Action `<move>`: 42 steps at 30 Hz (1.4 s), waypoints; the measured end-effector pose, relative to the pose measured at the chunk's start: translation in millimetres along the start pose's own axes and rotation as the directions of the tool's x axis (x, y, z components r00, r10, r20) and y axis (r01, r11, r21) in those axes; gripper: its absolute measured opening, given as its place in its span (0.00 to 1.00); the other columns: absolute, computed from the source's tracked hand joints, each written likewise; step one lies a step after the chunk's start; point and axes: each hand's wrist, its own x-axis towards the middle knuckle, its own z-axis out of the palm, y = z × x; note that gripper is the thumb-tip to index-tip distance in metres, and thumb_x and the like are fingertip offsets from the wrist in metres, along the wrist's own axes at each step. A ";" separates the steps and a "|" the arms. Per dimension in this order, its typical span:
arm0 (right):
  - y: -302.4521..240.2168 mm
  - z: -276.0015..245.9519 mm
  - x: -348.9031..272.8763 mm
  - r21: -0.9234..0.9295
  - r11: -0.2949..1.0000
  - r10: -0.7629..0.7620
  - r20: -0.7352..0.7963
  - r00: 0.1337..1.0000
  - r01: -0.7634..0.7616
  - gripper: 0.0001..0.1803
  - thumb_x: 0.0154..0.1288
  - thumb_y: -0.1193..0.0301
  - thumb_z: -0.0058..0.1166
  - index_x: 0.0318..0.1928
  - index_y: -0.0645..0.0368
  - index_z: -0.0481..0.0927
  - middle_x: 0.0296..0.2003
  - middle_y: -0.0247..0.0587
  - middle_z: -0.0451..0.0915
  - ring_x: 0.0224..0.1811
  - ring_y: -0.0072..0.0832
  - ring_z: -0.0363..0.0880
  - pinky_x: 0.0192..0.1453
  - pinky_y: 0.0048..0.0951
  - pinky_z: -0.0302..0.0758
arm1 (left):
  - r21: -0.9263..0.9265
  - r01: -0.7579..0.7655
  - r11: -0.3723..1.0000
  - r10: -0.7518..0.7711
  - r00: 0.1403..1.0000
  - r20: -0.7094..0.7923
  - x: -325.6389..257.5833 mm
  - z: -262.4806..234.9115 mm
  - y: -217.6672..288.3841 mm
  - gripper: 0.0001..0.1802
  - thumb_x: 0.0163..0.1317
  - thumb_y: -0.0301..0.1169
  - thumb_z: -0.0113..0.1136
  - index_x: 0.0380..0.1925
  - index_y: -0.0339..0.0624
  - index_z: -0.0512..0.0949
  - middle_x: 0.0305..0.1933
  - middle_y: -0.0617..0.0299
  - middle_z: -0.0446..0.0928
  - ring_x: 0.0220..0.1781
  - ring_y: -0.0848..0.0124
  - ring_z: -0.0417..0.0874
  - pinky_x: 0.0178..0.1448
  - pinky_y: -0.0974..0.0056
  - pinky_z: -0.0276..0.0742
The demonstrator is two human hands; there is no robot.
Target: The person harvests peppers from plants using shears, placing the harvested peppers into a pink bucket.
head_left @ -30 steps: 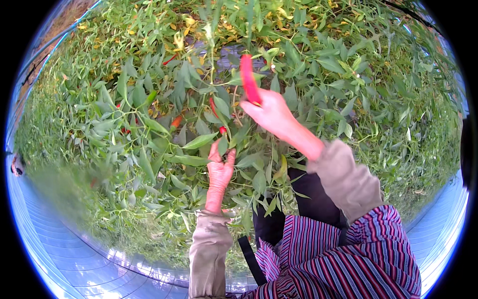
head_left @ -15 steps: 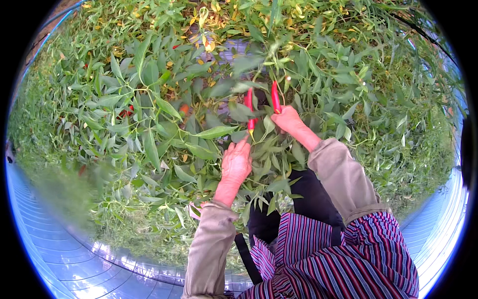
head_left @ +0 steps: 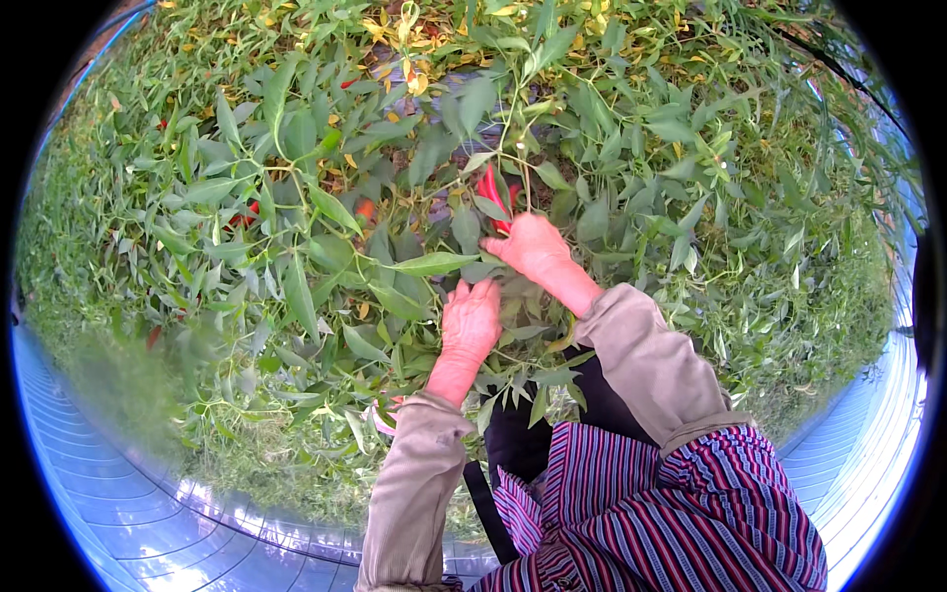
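Note:
My right hand [head_left: 534, 248] is closed among the leaves, its thumb toward the left. It grips the lower end of a red chili pepper [head_left: 491, 189], which points up and away from the fingers; leaves cover part of it. A thin green stem [head_left: 526, 185] runs down to the same hand. Just below and to the left, my left hand [head_left: 471, 321] has its fingers curled in under the foliage. Leaves hide its fingertips, so what they hold does not show.
Dense pepper plants [head_left: 330, 207] surround both hands. More red peppers [head_left: 244, 215] show through the leaves at left. Yellowed leaves [head_left: 414, 79] lie farther off, near a strip of plastic sheeting [head_left: 464, 87]. My striped garment [head_left: 631, 493] fills the lower right.
My right hand has moved left and slightly down, closer to my left hand. The pepper it held upright has left its earlier spot. The stem above has shifted left; my left hand has barely moved.

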 end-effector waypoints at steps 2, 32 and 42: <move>24.1 16.8 13.5 0.205 0.973 0.062 0.219 0.974 -0.108 0.24 0.49 0.54 0.64 0.36 0.65 0.82 0.32 0.53 0.82 0.37 0.44 0.82 0.44 0.38 0.77 | -0.004 -0.031 1.000 0.031 1.000 0.001 -0.3 -4.7 1.0 0.18 0.41 0.25 0.63 0.37 0.42 0.74 0.59 0.60 0.69 0.51 0.56 0.73 0.51 0.55 0.73; 0.9 58.5 96.9 -0.011 0.940 -0.293 0.486 0.823 0.342 0.23 0.53 0.58 0.62 0.48 0.56 0.81 0.46 0.46 0.81 0.45 0.44 0.79 0.51 0.35 0.74 | 0.015 0.056 0.998 -0.054 0.990 -0.131 4.6 3.0 3.7 0.18 0.44 0.30 0.64 0.39 0.44 0.74 0.48 0.61 0.71 0.48 0.57 0.72 0.47 0.52 0.70; 7.6 14.3 46.9 0.494 0.855 -0.065 0.402 0.913 -0.157 0.21 0.52 0.64 0.64 0.42 0.68 0.80 0.38 0.42 0.81 0.36 0.30 0.78 0.38 0.32 0.73 | -0.138 0.090 0.986 -0.109 0.984 -0.138 1.1 -4.4 7.9 0.15 0.49 0.30 0.59 0.39 0.43 0.74 0.50 0.59 0.72 0.50 0.55 0.72 0.49 0.51 0.69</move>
